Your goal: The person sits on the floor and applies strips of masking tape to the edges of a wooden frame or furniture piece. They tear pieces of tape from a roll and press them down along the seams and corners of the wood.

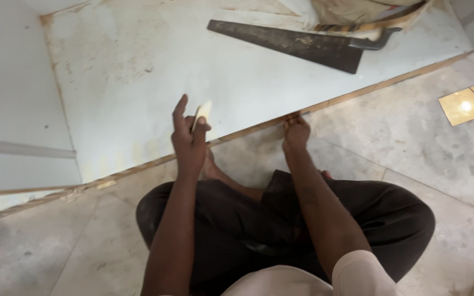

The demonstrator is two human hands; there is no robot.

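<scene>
The left hand (188, 140) has its fingers closed around a small pale flat piece of wood (202, 112), index finger raised, held just above the near edge of the large white laminated board (154, 71) lying on the grey stone floor (412, 137). The right hand (295, 131) presses its bunched fingertips against the board's raw brown wooden edge (248, 132); whether they pinch anything cannot be told. A dark rusted handsaw (297, 44) lies on the board, well apart from both hands.

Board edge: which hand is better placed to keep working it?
Probably the right hand: its fingers already pinch the board edge. The left hand is raised, holding a small pale piece.
</scene>
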